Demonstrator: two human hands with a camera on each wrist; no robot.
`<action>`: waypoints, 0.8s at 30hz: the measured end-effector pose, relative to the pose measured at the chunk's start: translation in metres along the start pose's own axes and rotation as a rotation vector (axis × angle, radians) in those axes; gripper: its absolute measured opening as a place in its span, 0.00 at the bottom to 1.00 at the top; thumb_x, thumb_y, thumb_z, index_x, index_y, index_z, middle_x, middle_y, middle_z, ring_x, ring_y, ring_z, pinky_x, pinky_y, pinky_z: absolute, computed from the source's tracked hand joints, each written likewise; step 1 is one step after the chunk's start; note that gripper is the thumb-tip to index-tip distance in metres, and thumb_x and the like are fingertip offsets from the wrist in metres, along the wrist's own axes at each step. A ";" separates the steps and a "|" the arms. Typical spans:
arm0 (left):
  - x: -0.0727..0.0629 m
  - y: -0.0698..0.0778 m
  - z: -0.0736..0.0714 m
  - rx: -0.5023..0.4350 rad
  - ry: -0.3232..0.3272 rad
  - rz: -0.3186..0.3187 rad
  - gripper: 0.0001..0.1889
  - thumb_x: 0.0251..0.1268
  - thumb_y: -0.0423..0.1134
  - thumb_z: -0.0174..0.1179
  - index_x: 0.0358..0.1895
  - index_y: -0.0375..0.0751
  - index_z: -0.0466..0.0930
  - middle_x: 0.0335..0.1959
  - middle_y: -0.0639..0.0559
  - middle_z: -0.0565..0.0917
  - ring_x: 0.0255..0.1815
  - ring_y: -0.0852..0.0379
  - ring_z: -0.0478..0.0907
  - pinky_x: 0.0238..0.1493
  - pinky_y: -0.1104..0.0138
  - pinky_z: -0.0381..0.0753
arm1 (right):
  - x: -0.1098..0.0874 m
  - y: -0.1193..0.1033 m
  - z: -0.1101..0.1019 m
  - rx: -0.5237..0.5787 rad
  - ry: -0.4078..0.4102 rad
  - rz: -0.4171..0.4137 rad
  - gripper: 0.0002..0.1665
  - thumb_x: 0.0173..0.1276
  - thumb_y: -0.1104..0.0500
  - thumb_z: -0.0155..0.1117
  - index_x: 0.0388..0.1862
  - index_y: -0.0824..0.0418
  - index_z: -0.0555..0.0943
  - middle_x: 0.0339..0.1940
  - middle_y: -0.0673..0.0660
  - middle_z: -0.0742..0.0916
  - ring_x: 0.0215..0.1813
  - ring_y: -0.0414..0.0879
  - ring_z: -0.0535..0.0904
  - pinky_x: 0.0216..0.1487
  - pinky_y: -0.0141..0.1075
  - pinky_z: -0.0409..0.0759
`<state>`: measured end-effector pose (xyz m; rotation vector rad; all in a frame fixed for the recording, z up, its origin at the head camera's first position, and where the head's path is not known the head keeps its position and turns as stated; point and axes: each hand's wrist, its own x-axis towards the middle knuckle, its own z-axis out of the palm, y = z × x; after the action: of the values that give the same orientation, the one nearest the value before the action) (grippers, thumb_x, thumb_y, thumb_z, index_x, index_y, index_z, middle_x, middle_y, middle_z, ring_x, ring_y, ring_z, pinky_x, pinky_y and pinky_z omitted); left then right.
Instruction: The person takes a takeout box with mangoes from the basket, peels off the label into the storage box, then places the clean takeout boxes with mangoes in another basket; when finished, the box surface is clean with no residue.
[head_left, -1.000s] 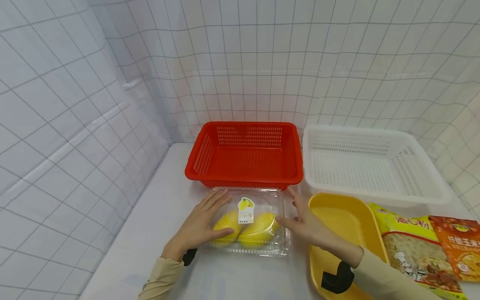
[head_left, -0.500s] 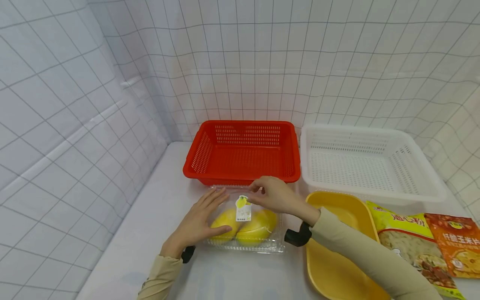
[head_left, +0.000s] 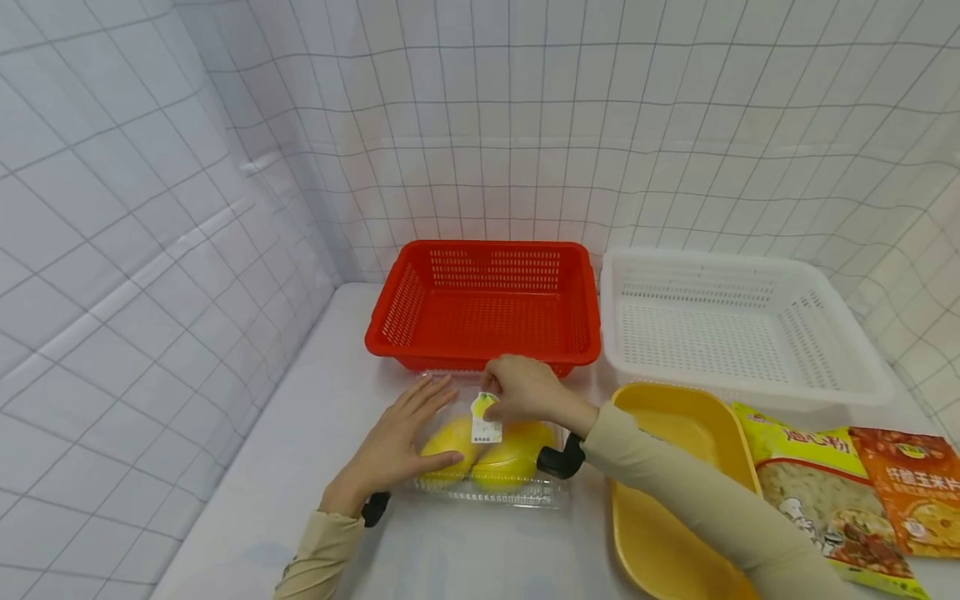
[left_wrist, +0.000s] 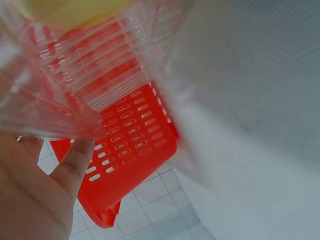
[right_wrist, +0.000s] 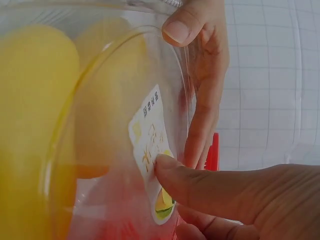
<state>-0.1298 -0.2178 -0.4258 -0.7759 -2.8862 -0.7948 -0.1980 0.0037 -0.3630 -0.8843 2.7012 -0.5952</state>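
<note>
A clear plastic clamshell box (head_left: 521, 500) with two yellow mangoes (head_left: 504, 468) inside stands on the white table, in front of the red basket. On its lid is a white sticker (head_left: 486, 432) bearing a yellow fruit picture and printing. My left hand (head_left: 396, 442) rests along the box's left side, fingers extended and thumb over the lid. My right hand (head_left: 528, 392) reaches across from the right. In the right wrist view its thumb (right_wrist: 190, 177) lies on the sticker, and the other fingers curl in at the sticker's picture end, partly hidden beneath the thumb.
Behind the box is a red basket (head_left: 483, 362); a white basket (head_left: 738, 321) stands to its right. A yellow tray (head_left: 675, 517) lies right of the box, under the right forearm. A pasta bag (head_left: 836, 500) and an orange snack bag (head_left: 911, 492) lie at far right.
My right hand has left the box's right side and come left over the lid onto the sticker, fingers now bent together. The left hand keeps its place on the box.
</note>
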 end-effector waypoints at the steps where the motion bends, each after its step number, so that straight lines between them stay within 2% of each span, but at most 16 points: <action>1: 0.000 0.000 0.000 -0.001 0.002 0.002 0.45 0.53 0.63 0.62 0.73 0.48 0.60 0.75 0.53 0.54 0.75 0.52 0.43 0.69 0.48 0.47 | 0.000 0.000 0.000 -0.004 -0.002 0.001 0.17 0.51 0.54 0.76 0.38 0.57 0.82 0.26 0.47 0.76 0.30 0.44 0.72 0.30 0.35 0.71; 9: 0.001 0.001 0.000 0.003 0.006 0.007 0.44 0.53 0.62 0.63 0.72 0.46 0.61 0.74 0.52 0.55 0.75 0.51 0.44 0.69 0.47 0.48 | 0.002 0.003 0.002 -0.013 -0.026 0.016 0.13 0.51 0.52 0.76 0.31 0.52 0.79 0.26 0.47 0.76 0.30 0.43 0.72 0.29 0.35 0.71; 14: 0.001 0.002 -0.001 0.000 0.010 0.009 0.44 0.53 0.61 0.63 0.72 0.47 0.61 0.74 0.52 0.55 0.74 0.50 0.44 0.69 0.47 0.48 | 0.002 0.003 0.003 -0.014 -0.021 0.030 0.16 0.51 0.52 0.76 0.27 0.52 0.75 0.23 0.48 0.76 0.28 0.43 0.70 0.26 0.35 0.67; 18: 0.001 0.002 -0.001 0.000 0.006 -0.002 0.44 0.53 0.61 0.63 0.73 0.48 0.60 0.74 0.52 0.55 0.75 0.51 0.43 0.69 0.48 0.47 | -0.002 0.002 0.004 -0.031 0.031 0.003 0.18 0.50 0.52 0.77 0.28 0.52 0.74 0.22 0.48 0.75 0.27 0.43 0.70 0.24 0.34 0.67; 24: 0.000 0.002 -0.001 -0.016 0.015 0.001 0.44 0.52 0.60 0.64 0.72 0.47 0.60 0.74 0.52 0.56 0.75 0.51 0.44 0.69 0.47 0.48 | -0.012 0.001 0.005 -0.075 0.153 -0.090 0.11 0.53 0.58 0.74 0.30 0.52 0.77 0.24 0.45 0.76 0.30 0.42 0.71 0.25 0.33 0.71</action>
<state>-0.1289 -0.2174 -0.4242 -0.7700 -2.8696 -0.8205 -0.1872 0.0101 -0.3665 -1.0234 2.8498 -0.6062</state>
